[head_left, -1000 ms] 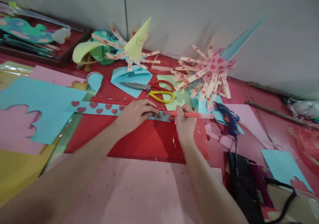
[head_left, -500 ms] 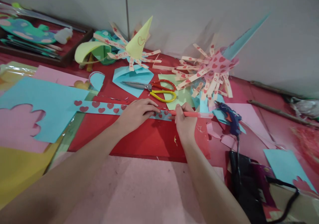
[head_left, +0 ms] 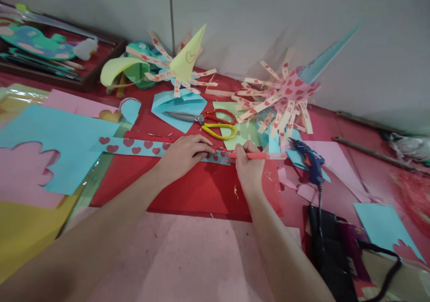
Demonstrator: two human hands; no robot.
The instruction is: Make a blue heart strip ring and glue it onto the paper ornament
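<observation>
A light blue paper strip (head_left: pixel 144 147) with red hearts lies across a red sheet (head_left: pixel 198 190). My left hand (head_left: pixel 183 154) rests on the strip, palm down, its fingers stretched and pressing the paper. In my right hand (head_left: pixel 250 165) is a red pen (head_left: pixel 268 156), gripped between thumb and fingers, with its point at the right end of the strip. The marks right under the tip are too small to make out. Just beyond both hands, scissors (head_left: pixel 200 119) with one red and one yellow handle lie on blue and green paper.
Two paper cones with fringed strips, one yellow (head_left: pixel 184 60) and one blue (head_left: pixel 325 58), stand along the wall. A glue gun (head_left: pixel 312 161) lies right, its cord running toward a black case (head_left: pixel 331 244). Blue cut paper (head_left: pixel 77 136) and a wooden tray (head_left: pixel 83 80) are left.
The view has shifted very slightly. Both hands keep nearly the same pose, with the pen still at the strip's right end.
</observation>
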